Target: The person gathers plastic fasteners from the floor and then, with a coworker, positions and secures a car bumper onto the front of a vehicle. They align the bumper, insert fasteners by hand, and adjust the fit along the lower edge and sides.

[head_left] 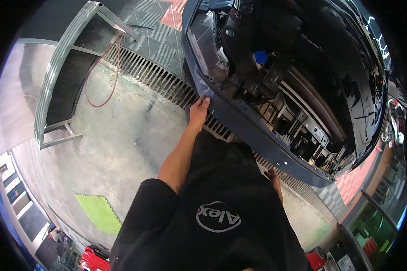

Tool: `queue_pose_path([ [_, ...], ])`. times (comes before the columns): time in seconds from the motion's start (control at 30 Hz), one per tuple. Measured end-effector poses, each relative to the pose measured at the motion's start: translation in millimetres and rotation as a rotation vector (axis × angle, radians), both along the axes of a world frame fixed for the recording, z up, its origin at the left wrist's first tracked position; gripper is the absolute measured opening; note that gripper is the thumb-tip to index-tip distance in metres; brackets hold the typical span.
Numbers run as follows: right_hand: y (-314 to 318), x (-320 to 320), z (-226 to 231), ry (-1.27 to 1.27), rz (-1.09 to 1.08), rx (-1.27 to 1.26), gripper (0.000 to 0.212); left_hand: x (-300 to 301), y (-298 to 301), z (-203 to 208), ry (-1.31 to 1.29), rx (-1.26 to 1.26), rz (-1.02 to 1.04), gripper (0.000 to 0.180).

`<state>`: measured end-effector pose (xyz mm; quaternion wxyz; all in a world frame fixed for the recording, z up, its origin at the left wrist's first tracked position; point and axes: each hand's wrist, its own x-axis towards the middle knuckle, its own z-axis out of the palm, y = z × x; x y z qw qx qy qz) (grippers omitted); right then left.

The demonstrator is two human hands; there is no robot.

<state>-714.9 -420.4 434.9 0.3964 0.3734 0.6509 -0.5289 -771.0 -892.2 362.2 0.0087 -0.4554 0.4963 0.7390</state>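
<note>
Left hand [198, 114] grips bumper [253, 128]; right hand [275, 180], partly hidden, unclear.
A grate [154, 77] crosses concrete [104, 156] beneath the bumper, with a frame [51, 83] and mat [98, 213] to its left.

the site is a vehicle workshop, indicated by the car [282, 92] with exposed engine bay [276, 79], concrete floor [129, 124], slatted drain grating [151, 73] and interlocking tiles [153, 49].

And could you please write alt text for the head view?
Someone's left hand rests on the dark blue bumper of a car whose engine bay is exposed; the right hand is near the bumper. A floor grate runs below, with a metal frame at left.
</note>
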Motion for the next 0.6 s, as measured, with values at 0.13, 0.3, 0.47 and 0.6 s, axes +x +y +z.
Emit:
queue_pose_path([
  [0.13,-66,-4,-1,0.057,-0.218,-0.100,0.116,-29,-41,21,-0.018,0.061,-0.028,0.065],
  [0.3,-124,-29,-14,0.101,-0.535,-0.212,0.127,-54,-70,14,-0.063,0.160,-0.032,0.070],
  [0.47,-156,-48,-24,0.146,-0.614,-0.096,0.119,-57,-77,15,-0.039,0.080,-0.094,0.051],
  [0.6,-139,-53,-42,0.110,-0.559,-0.193,0.107,-62,-79,10,-0.085,-0.028,-0.129,0.060],
])
